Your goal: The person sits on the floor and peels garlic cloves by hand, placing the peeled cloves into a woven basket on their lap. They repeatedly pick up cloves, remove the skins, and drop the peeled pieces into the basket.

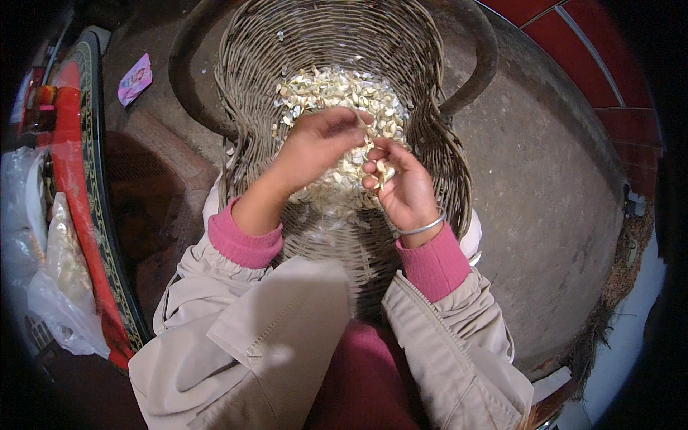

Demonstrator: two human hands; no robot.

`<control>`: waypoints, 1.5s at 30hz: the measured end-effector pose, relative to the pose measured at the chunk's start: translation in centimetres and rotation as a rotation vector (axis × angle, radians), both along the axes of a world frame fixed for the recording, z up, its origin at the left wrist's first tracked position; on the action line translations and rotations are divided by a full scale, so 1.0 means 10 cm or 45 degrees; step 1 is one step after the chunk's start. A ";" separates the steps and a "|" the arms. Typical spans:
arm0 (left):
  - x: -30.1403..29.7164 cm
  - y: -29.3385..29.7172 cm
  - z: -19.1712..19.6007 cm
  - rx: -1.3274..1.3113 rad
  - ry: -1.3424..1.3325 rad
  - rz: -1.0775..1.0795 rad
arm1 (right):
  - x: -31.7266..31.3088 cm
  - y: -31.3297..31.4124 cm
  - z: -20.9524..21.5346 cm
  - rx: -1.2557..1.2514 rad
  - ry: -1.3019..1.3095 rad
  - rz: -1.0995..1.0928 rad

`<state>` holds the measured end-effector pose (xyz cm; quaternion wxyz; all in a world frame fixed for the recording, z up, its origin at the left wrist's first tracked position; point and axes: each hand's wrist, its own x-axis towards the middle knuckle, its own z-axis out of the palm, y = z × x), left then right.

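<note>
A brown wicker basket [332, 32] sits in front of me, with a heap of pale, flat pumpkin seeds and loose shells [337, 87] spread over its woven bottom. My left hand [315, 147] is above the heap, its thumb and fingers closed in a pinch; a thin pale edge shows at the tips, too small to name. Close beside it, my right hand [407, 188] is turned palm up. Its curled fingers hold a few pumpkin seeds [383, 173], and its thumb and forefinger nearly meet the left fingertips.
A thick curved handle [185, 72] arches around the basket's far side. Left of it, a pink wrapper [135, 79] lies on the floor. Further left is a table with a red top and dark patterned edge [93, 143], bearing clear plastic bags [64, 287]. Red tiles [566, 54] line the far right.
</note>
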<state>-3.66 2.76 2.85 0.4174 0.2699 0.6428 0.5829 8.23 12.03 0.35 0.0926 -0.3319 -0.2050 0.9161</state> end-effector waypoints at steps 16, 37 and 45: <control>-0.54 -0.12 -0.65 -0.043 0.097 0.820 | 0.03 -0.02 0.02 -0.234 0.157 0.061; 0.02 -0.08 -1.40 -0.665 1.124 -0.043 | -0.03 0.04 0.02 -0.616 0.633 -0.054; 0.29 -0.05 -1.44 -0.756 0.776 -0.470 | -0.02 0.04 0.06 -0.575 0.591 -0.084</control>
